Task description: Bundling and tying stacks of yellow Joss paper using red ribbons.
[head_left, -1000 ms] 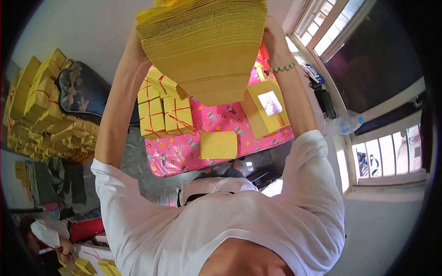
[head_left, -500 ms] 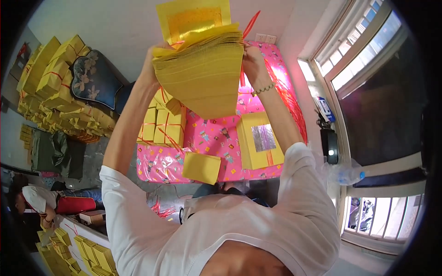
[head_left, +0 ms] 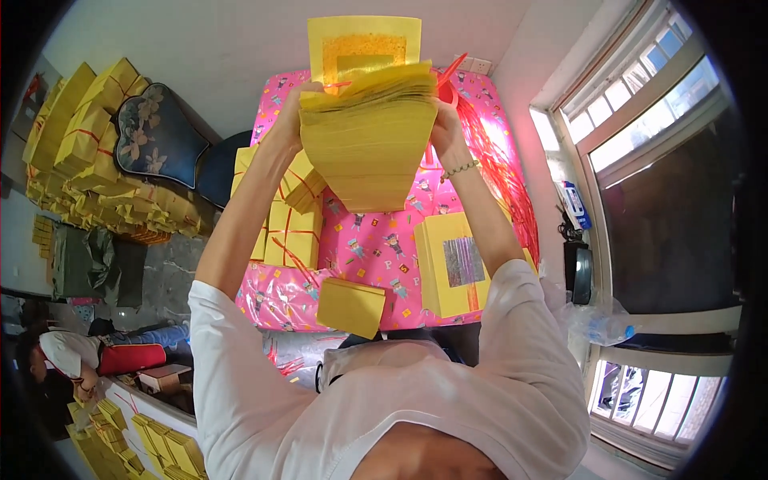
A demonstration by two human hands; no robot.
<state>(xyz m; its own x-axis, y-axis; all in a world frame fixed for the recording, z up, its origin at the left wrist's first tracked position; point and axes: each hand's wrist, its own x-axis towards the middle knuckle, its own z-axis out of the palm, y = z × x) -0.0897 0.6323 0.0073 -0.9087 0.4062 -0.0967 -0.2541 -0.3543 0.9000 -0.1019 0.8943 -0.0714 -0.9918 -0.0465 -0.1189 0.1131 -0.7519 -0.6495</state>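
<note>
Between my two hands a thick stack of yellow paper (head_left: pixel 364 152) is held up over the table, its many sheet edges facing me. A yellow sheet (head_left: pixel 364 40) with an orange and gold square stands up behind its top edge. My left hand (head_left: pixel 292 120) is closed on the stack's left side, its fingertips partly hidden. My right hand (head_left: pixel 448 132) grips the right side, most of its fingers behind the paper. A strip of red plastic ribbon (head_left: pixel 454 68) sticks out beside my right hand.
The table has a pink patterned cover (head_left: pixel 360 252). On it lie tied yellow bundles (head_left: pixel 294 232), a small yellow pad (head_left: pixel 350 306), a stack with a silver square (head_left: pixel 460 264) and loose red ribbons (head_left: pixel 512 184). A chair (head_left: pixel 160 136) and piled bundles stand left. Another person (head_left: pixel 72 352) sits lower left.
The held stack sits a little lower and further right in view, more upright, with both hands still on it. The whole view has also shifted slightly.
</note>
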